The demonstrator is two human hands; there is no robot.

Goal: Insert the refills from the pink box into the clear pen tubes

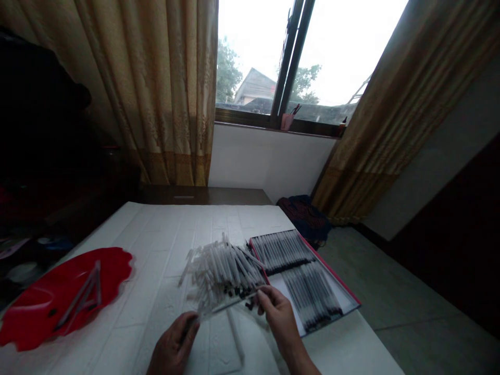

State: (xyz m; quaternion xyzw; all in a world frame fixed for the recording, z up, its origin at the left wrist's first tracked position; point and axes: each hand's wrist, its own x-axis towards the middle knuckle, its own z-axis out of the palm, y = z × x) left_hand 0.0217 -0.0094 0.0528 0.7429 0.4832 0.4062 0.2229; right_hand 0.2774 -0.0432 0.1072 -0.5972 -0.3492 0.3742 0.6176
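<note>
My left hand [174, 342] and my right hand [276, 315] hold the two ends of one thin white pen [228, 305] above the white table [156, 234]. The left fingers are pinched on its near end, the right fingers on its dark-tipped end. Just beyond lies a loose pile of white pens [221, 271]. To the right of the pile sits a flat red-edged box [308, 284] with rows of pens laid in it. Another single pen [236, 336] lies on the table between my hands.
A red wavy-edged tray [42, 307] holding a few pens lies at the table's left. Curtains flank a window behind the table. A dark bag [304, 216] sits on the floor past the table's far right corner. Dark clutter fills the left side.
</note>
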